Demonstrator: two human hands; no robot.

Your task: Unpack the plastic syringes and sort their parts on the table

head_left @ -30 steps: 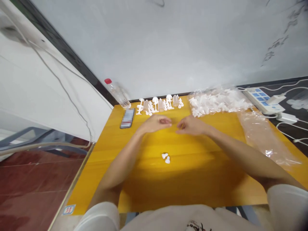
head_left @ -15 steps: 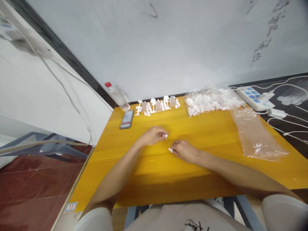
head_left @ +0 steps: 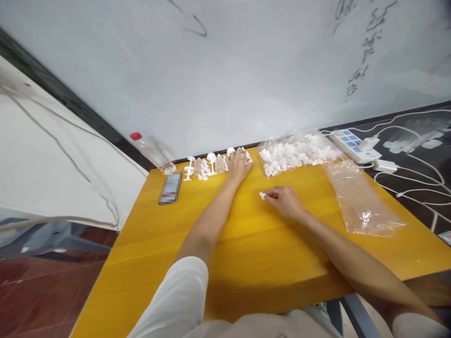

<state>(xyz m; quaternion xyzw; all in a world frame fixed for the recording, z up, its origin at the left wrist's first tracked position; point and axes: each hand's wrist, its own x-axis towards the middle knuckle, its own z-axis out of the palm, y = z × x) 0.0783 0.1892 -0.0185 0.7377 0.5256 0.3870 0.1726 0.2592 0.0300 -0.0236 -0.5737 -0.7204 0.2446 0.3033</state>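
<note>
My left hand (head_left: pixel 238 167) reaches to the right end of a row of white plastic parts along the back of the table. Its fingers are spread over the parts there, and the fingertips are partly lost among them. Between the fingertips of my right hand (head_left: pixel 285 201) is a small white plastic piece (head_left: pixel 262 195), held just above or on the table; which, I cannot tell. Left of my left hand stand a clear plastic cup (head_left: pixel 219 164), a white stemmed part with a round disc (head_left: pixel 211 159) and another stemmed part (head_left: pixel 189 165), with small white pieces (head_left: pixel 204 171) between.
A clear bag of white parts (head_left: pixel 299 152) lies at the back, right of the row. An empty-looking clear bag (head_left: pixel 362 202) lies farther right, near a power strip (head_left: pixel 355 146) with white cables. A phone (head_left: pixel 170 188) and a red-capped bottle (head_left: pixel 153 152) are at the left.
My left hand has gone from mid-table, where it held a small white piece, up to the row's right end. My right hand has moved slightly right and away, still pinching its piece. The view has shifted.
</note>
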